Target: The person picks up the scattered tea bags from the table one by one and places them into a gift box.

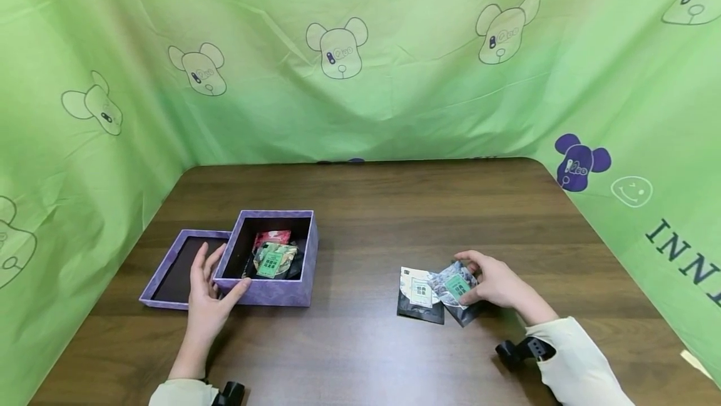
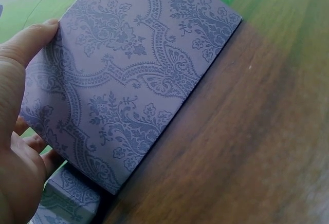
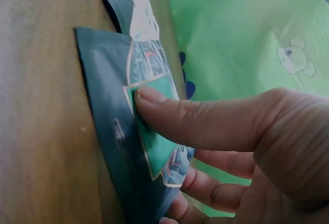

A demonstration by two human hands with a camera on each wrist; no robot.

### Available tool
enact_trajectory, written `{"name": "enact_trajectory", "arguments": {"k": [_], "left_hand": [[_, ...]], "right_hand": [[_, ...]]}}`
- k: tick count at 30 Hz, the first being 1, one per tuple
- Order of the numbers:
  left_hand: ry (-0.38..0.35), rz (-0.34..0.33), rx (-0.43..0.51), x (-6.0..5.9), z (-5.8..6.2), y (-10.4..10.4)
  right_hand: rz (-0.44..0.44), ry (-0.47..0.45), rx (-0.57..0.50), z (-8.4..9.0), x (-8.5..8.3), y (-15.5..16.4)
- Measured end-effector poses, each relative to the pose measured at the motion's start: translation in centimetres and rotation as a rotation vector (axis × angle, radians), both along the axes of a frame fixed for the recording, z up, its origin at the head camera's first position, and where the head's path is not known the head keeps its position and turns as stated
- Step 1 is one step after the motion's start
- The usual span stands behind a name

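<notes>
An open purple patterned box (image 1: 273,290) stands on the dark wooden table (image 1: 372,218) at the left, with several small packets (image 1: 273,258) inside. My left hand (image 1: 207,290) grips its near left corner, thumb on the front wall (image 2: 128,80) and fingers on the side. At the right, my right hand (image 1: 491,282) pinches a dark packet with a green label (image 1: 457,288), thumb (image 3: 169,112) pressed on the label (image 3: 157,131) and fingers behind. A second dark packet with a pale label (image 1: 419,294) lies flat just left of it.
The box's purple lid (image 1: 179,268) lies upturned against the box's left side. Green cloth printed with bear figures (image 1: 360,62) walls the table at the back and both sides. Bare wood stretches between the box and the packets.
</notes>
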State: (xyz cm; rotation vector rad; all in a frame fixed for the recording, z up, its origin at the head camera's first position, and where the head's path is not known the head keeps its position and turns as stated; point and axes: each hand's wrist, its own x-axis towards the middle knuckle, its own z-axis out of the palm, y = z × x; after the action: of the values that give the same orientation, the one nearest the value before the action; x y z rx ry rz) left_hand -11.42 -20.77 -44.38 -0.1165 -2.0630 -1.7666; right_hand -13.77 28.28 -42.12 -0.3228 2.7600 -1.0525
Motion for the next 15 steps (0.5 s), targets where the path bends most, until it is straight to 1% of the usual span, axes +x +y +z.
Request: {"name": "enact_trajectory", "arguments": {"k": [5,11,15], "left_hand": [[0.01,-0.008,0.008,-0.2,-0.1,0.0],[-0.006,-0.004,-0.012,0.0,-0.1,-0.1],[-0.004,-0.004,-0.01,0.0,-0.1,-0.1]], "right_hand": [[-0.001,-0.043,-0.1,0.3,-0.4,0.6],[-0.007,-0.102,-0.13,1.0,-0.7,1.5],[-0.024,-0.17,-0.198,1.3,-0.9,2.1]]}}
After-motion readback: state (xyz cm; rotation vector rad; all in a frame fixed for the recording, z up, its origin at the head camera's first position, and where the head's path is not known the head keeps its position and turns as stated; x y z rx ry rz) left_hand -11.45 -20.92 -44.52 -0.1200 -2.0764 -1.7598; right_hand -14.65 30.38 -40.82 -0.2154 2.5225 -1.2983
